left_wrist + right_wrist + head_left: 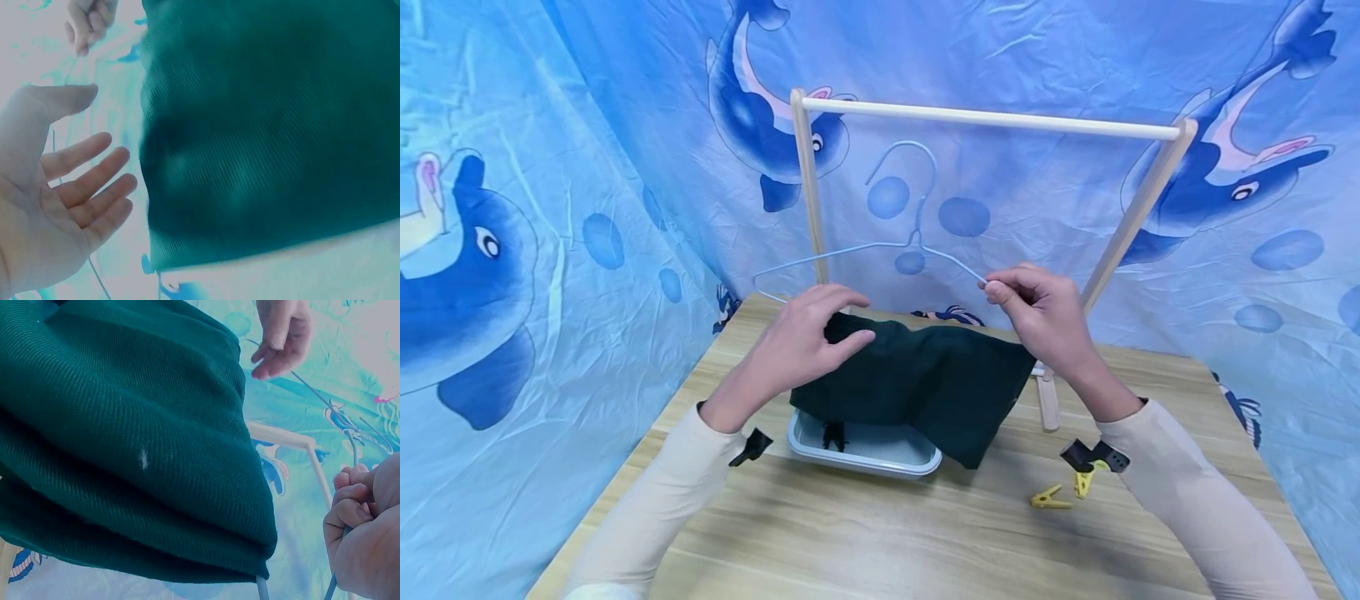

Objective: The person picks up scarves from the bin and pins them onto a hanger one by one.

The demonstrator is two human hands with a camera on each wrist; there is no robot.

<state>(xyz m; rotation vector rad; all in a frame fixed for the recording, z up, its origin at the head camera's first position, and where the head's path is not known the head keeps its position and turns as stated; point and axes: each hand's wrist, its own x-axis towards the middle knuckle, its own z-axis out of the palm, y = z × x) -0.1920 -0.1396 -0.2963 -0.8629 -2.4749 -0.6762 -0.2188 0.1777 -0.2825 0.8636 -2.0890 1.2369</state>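
Note:
A pale blue wire hanger (917,221) is held upright above the table, its hook toward the top. My right hand (1043,312) grips the hanger's right sloping wire, and its fingers curl round the wire in the right wrist view. Dark green cloth (925,375) hangs folded below, and a piece of wire emerges from its corner in the right wrist view. At the cloth's upper left, my left hand (808,333) has its thumb and fingers apart. The left wrist view shows those loosely spread fingers (94,178) holding nothing, with a gap before the cloth.
Behind the hanger stands a rack with a white rail (992,119) and wooden posts. A light blue basin (865,462) sits under the cloth with a small black item (833,435) in it. Yellow clips (1051,498) lie on the wooden table (880,542) at right.

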